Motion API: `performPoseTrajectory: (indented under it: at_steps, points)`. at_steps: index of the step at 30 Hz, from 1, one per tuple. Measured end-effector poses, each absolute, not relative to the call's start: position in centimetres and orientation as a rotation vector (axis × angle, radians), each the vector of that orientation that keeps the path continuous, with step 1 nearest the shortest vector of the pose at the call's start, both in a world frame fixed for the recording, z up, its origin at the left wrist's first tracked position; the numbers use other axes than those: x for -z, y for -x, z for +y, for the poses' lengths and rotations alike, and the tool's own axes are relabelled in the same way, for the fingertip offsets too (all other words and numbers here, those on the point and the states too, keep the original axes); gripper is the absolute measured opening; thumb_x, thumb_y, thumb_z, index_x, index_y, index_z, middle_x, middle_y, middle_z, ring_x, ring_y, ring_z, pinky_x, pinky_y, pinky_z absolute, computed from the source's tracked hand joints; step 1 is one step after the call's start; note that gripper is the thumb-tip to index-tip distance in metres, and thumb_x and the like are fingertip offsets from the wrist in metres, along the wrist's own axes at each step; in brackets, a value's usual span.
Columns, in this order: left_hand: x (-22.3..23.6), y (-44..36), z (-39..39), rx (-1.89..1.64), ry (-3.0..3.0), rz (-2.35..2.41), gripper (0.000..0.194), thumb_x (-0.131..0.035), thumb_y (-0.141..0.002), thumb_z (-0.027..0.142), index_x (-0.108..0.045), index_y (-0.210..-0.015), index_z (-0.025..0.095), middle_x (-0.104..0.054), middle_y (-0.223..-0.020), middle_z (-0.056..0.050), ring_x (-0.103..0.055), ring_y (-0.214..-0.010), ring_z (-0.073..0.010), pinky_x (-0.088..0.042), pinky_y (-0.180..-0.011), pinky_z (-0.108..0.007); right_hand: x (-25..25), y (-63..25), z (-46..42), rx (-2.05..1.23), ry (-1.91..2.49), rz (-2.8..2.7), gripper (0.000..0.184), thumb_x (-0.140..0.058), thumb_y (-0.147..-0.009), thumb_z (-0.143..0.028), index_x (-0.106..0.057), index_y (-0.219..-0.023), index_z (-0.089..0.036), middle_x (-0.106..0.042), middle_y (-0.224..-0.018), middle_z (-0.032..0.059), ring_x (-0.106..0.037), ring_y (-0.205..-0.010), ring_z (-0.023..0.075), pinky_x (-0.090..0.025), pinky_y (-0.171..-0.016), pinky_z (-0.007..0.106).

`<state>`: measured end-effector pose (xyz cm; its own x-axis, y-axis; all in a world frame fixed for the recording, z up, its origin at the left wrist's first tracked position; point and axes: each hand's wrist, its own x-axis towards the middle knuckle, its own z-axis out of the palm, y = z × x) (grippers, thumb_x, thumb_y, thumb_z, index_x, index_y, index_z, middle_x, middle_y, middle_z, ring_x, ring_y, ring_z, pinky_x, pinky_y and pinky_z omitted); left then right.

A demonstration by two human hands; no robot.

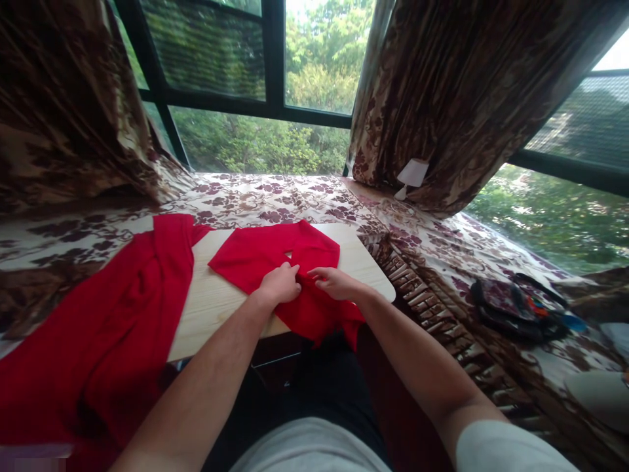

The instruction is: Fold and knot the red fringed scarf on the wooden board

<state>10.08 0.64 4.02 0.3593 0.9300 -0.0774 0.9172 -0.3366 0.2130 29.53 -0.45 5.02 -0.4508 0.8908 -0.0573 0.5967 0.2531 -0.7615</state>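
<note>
A red garment (275,252) lies spread on a small light wooden table (216,295), its near end hanging over the front edge. My left hand (281,283) rests on the cloth with its fingers curled and pinched on the fabric. My right hand (334,282) sits beside it, fingers closed on the same fabric. The two hands almost touch at the middle of the garment. A second, larger red cloth (108,334) drapes off the table's left side.
A floral brown-and-cream cover (275,196) spreads behind and around the table. Patterned curtains (457,92) hang at both sides of a dark-framed window (272,65). A small white lamp (411,176) stands at the back right. A dark patterned bag (515,305) lies to the right.
</note>
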Motion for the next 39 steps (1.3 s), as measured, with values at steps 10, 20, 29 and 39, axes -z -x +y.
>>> performPoseTrajectory:
  at_steps: [10,20,29,39]
  points:
    - [-4.4,-10.3,0.6,-0.022,-2.427,1.646,0.062,-0.045,-0.086,0.035,-0.048,-0.144,0.015,-0.058,-0.13,-0.018,-0.061,-0.114,-0.031,-0.049,-0.09,-0.039,-7.6,-33.2,-1.6,-1.342,1.486,-2.248,0.047,-0.065,-0.079,-0.061,-0.062,-0.075,-0.014,-0.046,-0.056,-0.0053,-0.033,-0.05,0.0064,-0.025,-0.045,0.021]
    - [-4.2,-10.2,0.7,-0.056,-2.447,1.619,0.06,-0.047,-0.086,0.034,-0.05,-0.142,0.011,-0.059,-0.125,-0.019,-0.061,-0.113,-0.0316,-0.049,-0.091,-0.039,-11.5,-37.5,-5.6,-2.236,1.026,-1.933,0.065,-0.077,-0.073,-0.059,-0.057,-0.114,-0.013,-0.068,-0.081,0.0046,-0.062,-0.057,0.0127,-0.048,-0.05,0.021]
    - [-3.7,-8.5,0.7,-0.49,-2.113,1.461,0.07,-0.058,-0.082,0.025,-0.042,-0.149,0.014,-0.058,-0.137,-0.016,-0.056,-0.125,-0.0265,-0.044,-0.103,-0.032,-12.0,-32.8,-7.1,-1.782,1.092,-1.718,0.05,-0.08,-0.072,-0.041,-0.059,-0.11,-0.018,-0.065,-0.085,0.0,-0.059,-0.07,0.0125,-0.047,-0.059,0.021]
    - [-6.7,-9.9,-8.9,-1.027,-0.566,0.915,0.023,-0.057,-0.09,0.033,-0.064,-0.094,0.012,-0.071,-0.076,-0.009,-0.069,-0.062,-0.0187,-0.057,-0.057,-0.029,-12.1,-27.9,-7.6,-1.093,1.209,-2.225,0.019,-0.062,-0.083,-0.032,-0.059,-0.094,-0.018,-0.057,-0.076,-0.003,-0.047,-0.065,0.0111,-0.037,-0.058,0.023]
